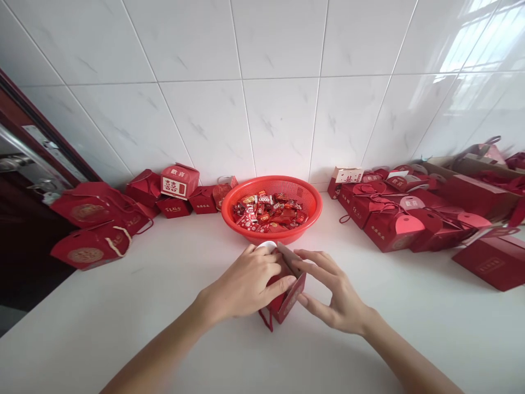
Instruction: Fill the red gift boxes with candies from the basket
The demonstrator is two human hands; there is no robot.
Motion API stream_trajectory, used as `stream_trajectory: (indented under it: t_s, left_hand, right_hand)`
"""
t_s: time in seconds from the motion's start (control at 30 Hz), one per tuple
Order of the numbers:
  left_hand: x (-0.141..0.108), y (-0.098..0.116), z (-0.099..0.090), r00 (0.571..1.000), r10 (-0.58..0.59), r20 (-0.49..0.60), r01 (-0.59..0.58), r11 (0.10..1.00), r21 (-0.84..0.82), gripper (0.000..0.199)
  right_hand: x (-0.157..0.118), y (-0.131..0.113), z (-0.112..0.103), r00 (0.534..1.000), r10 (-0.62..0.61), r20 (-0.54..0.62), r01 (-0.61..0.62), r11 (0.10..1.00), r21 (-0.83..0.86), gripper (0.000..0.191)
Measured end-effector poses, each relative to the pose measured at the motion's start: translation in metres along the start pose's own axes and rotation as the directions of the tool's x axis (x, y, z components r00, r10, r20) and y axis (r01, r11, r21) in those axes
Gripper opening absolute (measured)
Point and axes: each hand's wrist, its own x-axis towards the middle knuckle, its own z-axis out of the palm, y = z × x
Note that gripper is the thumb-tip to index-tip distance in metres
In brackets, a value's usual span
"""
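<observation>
In the lower middle of the head view a small red gift box stands on the white counter, its top flaps raised and a red cord handle hanging at its near left. My left hand is curled over the box's left side, with the thumb reaching across the opening; its fingertips are partly hidden. From the right, my right hand has its fingers spread and its fingertips against the raised flap and side wall. Just behind the box is a red plastic basket holding many wrapped candies.
Closed red boxes are stacked at the left by a dark door. More red boxes crowd the right side, with an open carton behind them. A tiled wall bounds the counter.
</observation>
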Motion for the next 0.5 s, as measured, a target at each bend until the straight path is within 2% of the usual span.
stream_trajectory:
  t_s: [0.1,0.2,0.33,0.5]
  left_hand:
    - [0.0003,0.0024,0.0015,0.998,-0.055,0.022,0.055,0.998,0.029,0.037]
    - [0.0007,0.0043,0.0018,0.997,-0.071,0.038,0.069,0.996,0.048,0.041]
    - [0.0026,0.0021,0.0022,0.995,-0.074,0.066,0.071,0.997,0.040,0.041]
    - [0.0017,-0.0031,-0.0005,0.999,-0.021,0.030,0.022,1.000,-0.016,0.038]
  right_hand:
    - [-0.0014,0.0015,0.0056,1.000,0.002,-0.024,-0.003,0.998,-0.056,0.049]
    - [-0.0025,0.0016,0.0095,1.000,0.016,-0.009,-0.016,0.997,-0.072,0.046]
    - [-0.0034,0.0003,0.0110,0.999,0.042,-0.006,-0.042,0.996,-0.076,0.041]
    - [-0.0039,-0.0016,0.0112,0.999,0.035,-0.009,-0.035,0.996,-0.082,0.045]
